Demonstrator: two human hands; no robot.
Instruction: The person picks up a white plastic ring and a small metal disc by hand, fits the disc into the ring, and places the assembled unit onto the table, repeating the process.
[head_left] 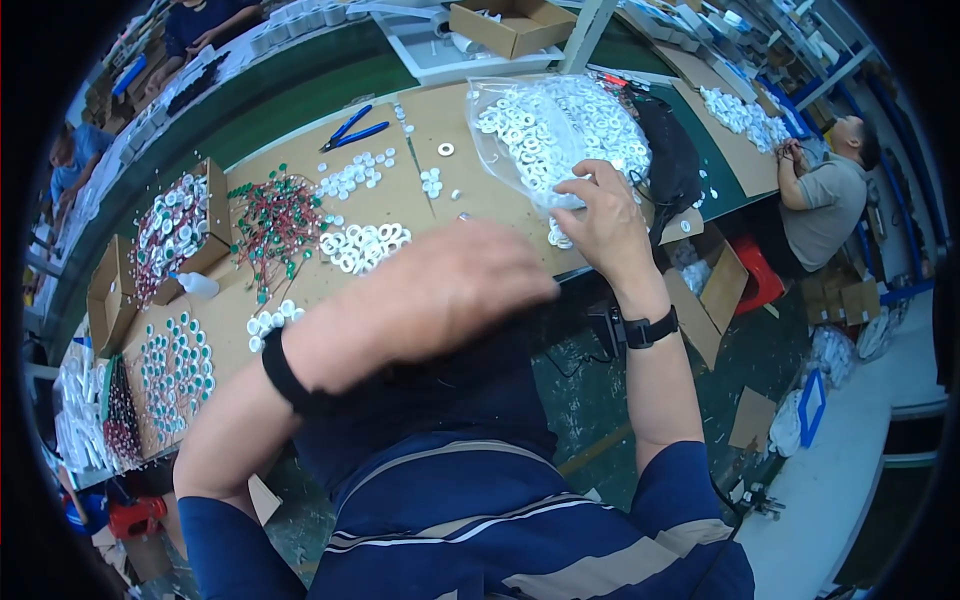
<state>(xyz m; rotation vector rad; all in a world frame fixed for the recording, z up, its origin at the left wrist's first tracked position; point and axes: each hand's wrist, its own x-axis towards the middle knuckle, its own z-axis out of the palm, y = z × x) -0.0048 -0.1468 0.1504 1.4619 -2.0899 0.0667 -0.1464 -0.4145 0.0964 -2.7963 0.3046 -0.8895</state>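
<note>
My left hand (455,285) is smeared by motion over the near edge of the table, so its fingers cannot be made out. Beyond it lies a pile of white rings (365,247). At the front edge of a clear plastic bag (490,150) full of white rings, my right hand (608,215) has its thumb and curled fingers on the bag's plastic. A few more white rings (558,236) show below that hand. One ring (445,149) lies alone, left of the bag. Small white round parts (357,174) are spread out near blue-handled cutters (352,130).
On the left are red wires with green ends (275,225), a box of wired discs (216,200), rows of wired discs (178,375) and a white bottle (200,286). A black bag (672,150) hangs at the right edge. Another person (835,195) sits at the right.
</note>
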